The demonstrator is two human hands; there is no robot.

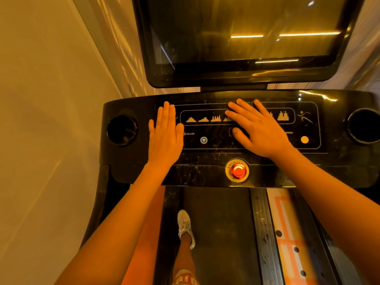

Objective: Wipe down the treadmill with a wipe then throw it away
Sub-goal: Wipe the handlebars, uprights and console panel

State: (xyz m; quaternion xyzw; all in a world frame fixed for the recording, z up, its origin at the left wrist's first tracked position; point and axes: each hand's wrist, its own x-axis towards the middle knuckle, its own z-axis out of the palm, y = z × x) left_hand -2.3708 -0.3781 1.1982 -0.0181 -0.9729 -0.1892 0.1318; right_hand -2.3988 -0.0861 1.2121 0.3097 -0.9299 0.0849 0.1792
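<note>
Left hand and right hand, fingers straight, lie flat on the treadmill console spanning mid-frame; no wipe in view

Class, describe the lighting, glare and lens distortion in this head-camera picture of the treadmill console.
Head view: an orange cast tints everything; light strips glare on the dark screen; the wide lens bows the console; left hand and right hand are sharp.
</note>
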